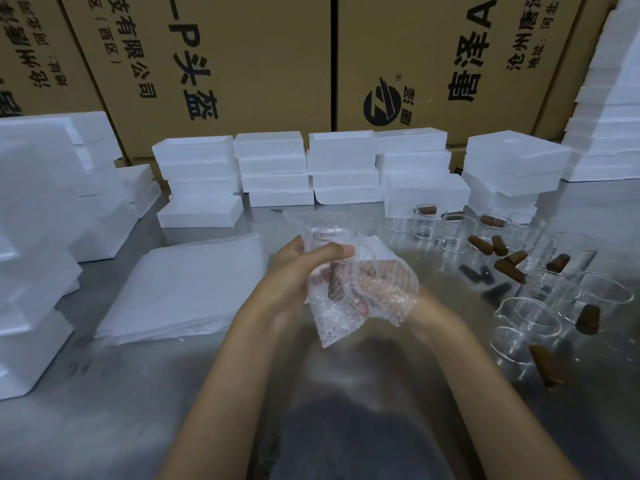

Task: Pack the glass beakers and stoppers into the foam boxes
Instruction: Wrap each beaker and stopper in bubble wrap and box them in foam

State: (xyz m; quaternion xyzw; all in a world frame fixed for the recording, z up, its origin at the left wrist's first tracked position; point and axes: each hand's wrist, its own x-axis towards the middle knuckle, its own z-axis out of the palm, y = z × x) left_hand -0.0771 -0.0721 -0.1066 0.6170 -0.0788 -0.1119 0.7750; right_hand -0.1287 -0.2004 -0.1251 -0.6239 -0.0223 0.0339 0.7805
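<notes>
Hands hold a clear bubble-wrap bundle (346,289) above the steel table (138,393): left hand (294,268) fingers curled round it, right hand (391,289) beneath the wrap, finger state undeterminable. One brown tapered stopper (336,282) inside stands near-vertical. About eight loose stoppers (509,270) lie right among clear glass beakers (530,317), uncountable.

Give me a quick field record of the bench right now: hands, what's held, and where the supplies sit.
left hand: grips bubble wrap bundle
right hand: under the wrap, holding it
bundle contents: brown stopper visible inside
bubble wrap sheets: stacked, left of hands
beakers: loose, right of hands
loose stoppers: among beakers
foam boxes: stacked along back
</notes>
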